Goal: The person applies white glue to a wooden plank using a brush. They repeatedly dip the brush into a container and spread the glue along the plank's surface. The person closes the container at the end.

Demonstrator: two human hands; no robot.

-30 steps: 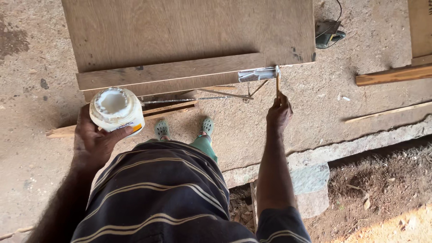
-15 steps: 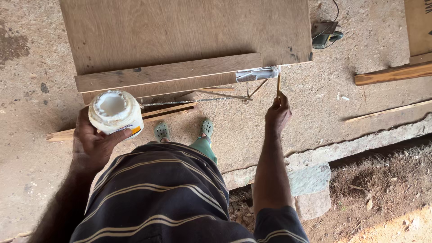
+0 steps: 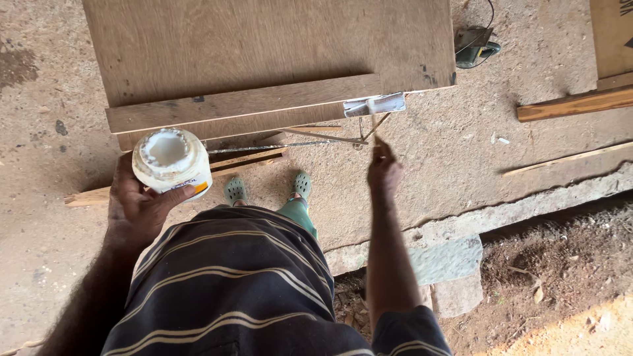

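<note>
My left hand (image 3: pixel 140 204) grips an open white plastic jar (image 3: pixel 170 159) of white paste, held upright at waist height. My right hand (image 3: pixel 384 170) pinches a thin wooden stick (image 3: pixel 374 125) whose tip reaches the white-smeared end (image 3: pixel 374 105) of a wooden batten (image 3: pixel 244 102). That batten lies along the near edge of a large plywood sheet (image 3: pixel 264 43) resting on a low frame over the concrete floor. My striped shirt and green sandals (image 3: pixel 267 188) show below.
A dark power tool with a cord (image 3: pixel 476 47) lies on the concrete beyond the sheet's right corner. Timber strips (image 3: pixel 573 104) and another board (image 3: pixel 613 39) lie at the right. A stone kerb (image 3: pixel 448 260) edges bare soil at the lower right.
My right hand has shifted slightly along the batten's white-coated end with the stick. The jar stays held in my left hand.
</note>
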